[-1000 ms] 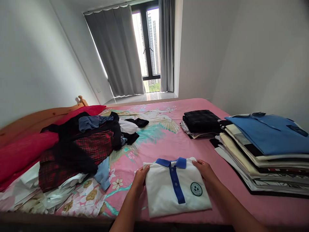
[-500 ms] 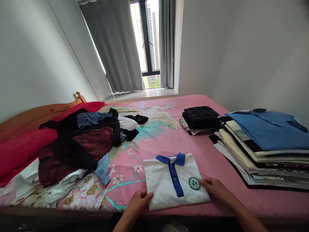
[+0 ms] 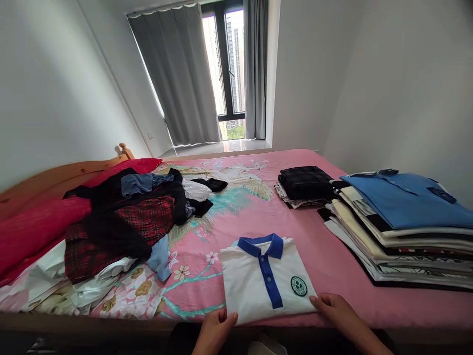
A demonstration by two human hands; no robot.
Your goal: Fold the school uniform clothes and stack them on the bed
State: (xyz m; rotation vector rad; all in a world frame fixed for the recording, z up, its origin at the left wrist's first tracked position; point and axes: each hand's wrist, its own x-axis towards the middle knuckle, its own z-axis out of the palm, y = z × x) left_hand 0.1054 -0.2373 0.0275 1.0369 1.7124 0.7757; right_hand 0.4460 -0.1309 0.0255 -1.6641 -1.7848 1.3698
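Observation:
A white polo shirt (image 3: 246,283) with a blue collar, blue button placket and round green badge lies folded, front up, near the bed's front edge. My left hand (image 3: 216,328) pinches its lower left corner between thumb and fingers. At the lower right corner, below the badge, my right hand (image 3: 334,308) grips the hem the same way. The fingertips under the cloth are partly hidden.
To the right stands a tall stack of folded clothes (image 3: 402,202) topped by a blue shirt. Behind it sits a smaller pile with black garments (image 3: 305,181). Loose clothes (image 3: 144,222) lie heaped on the left by red pillows (image 3: 44,231). A pink floral sheet (image 3: 251,217) covers the bed.
My right hand has moved down from beside the badge to the lower right corner. My left hand has shifted slightly down and right. The collar now lies flatter and more even.

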